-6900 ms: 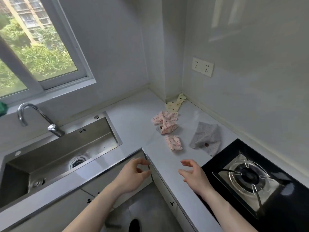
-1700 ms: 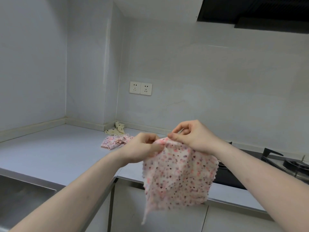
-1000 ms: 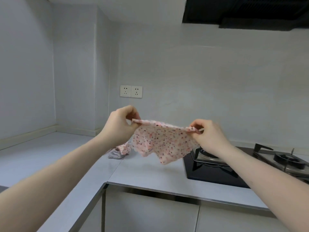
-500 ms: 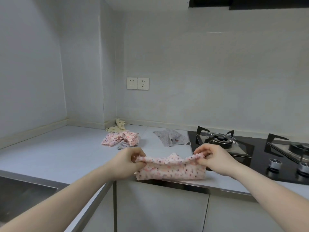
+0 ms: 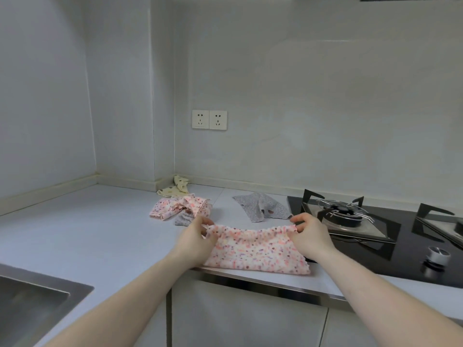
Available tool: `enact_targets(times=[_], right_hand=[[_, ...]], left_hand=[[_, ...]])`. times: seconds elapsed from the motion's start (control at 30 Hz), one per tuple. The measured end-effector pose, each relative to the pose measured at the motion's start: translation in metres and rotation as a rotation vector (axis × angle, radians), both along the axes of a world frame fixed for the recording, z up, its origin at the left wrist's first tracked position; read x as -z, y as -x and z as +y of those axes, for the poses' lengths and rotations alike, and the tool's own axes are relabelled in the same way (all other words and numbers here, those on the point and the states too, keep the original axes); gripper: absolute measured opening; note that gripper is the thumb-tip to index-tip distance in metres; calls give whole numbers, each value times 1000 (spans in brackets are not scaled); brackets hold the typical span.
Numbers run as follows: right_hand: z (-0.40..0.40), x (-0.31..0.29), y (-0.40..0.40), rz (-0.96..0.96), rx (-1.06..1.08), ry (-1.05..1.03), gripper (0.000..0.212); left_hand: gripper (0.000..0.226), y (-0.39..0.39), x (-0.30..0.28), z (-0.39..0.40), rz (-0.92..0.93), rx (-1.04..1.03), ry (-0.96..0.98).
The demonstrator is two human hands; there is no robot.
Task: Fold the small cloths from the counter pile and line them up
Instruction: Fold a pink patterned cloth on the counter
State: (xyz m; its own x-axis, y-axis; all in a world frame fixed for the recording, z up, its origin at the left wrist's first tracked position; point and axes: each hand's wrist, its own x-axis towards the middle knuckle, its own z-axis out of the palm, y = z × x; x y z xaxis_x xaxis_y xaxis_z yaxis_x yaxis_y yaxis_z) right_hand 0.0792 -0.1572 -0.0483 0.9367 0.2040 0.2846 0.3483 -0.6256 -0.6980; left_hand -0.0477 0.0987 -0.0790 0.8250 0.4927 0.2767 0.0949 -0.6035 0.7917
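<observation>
Pink spotted cloth (image 5: 255, 251) spread at the near edge of the counter (image 5: 82, 229), its far edge lifted and stretched between both hands. Left hand (image 5: 194, 240) pinching the far left corner, right hand (image 5: 310, 236) pinching the far right corner (fingers curled over the hem). Behind, a crumpled pink pile (image 5: 179, 207) atop a grey scrap, a cream cloth (image 5: 175, 189) in the wall corner, a grey cloth (image 5: 260, 207) just beside the black gas hob (image 5: 370, 231). At lower left, a steel sink (image 5: 32, 306).
</observation>
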Motion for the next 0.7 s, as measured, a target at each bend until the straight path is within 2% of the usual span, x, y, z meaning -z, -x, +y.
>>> enact_targets(times=[0.2, 0.33, 0.43, 0.57, 0.7], right_hand=[[6, 17, -2, 34, 33, 186, 43], [12, 16, 0, 66, -6, 320, 59], [13, 12, -1, 125, -26, 369, 60], [16, 2, 1, 172, -21, 487, 44], [14, -3, 1, 190, 14, 560, 16]], left_hand=[[25, -6, 14, -1, 14, -31, -221], [33, -3, 16, 1, 39, -70, -302], [43, -2, 17, 2, 82, -78, -345], [60, -1, 13, 0, 164, -36, -323], [60, -1, 8, 3, 199, 10, -202]])
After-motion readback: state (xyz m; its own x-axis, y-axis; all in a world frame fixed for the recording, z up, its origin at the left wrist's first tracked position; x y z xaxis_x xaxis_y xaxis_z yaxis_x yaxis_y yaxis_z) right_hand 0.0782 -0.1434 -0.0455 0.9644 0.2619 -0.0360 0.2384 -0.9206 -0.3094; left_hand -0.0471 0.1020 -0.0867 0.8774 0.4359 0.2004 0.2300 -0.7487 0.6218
